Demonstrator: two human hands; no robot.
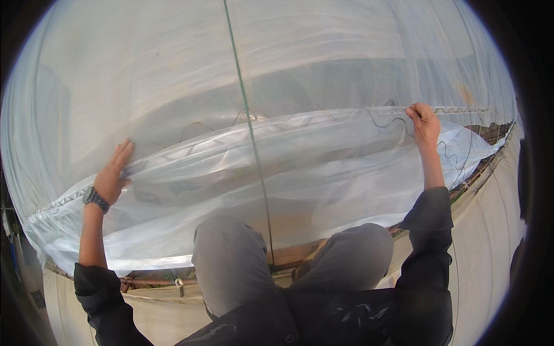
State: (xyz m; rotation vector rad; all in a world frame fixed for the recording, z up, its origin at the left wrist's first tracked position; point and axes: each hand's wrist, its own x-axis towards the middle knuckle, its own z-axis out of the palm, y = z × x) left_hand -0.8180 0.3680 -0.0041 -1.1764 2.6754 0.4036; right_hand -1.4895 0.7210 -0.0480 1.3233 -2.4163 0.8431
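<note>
Clear plastic film (323,52) fills most of the view, with loose folds along a long horizontal rail (63,205). My left hand (115,167) lies with fingers outstretched on the film just above those folds, at the left. At the right, my right hand (422,121) is pinched on a thin, wavy spring wire (389,124) at the rail's line; more wavy wire shows across the middle and hangs below that hand. A green rope (242,86) runs from the top down across the film to between my knees.
My bent grey-clad knees (225,259) are at the bottom centre. Beige fabric sheeting (479,230) runs along the lower right and lower left. Rusty bars (150,281) show below the film's lower edge. A dark gap (487,130) opens beside the rail at the far right.
</note>
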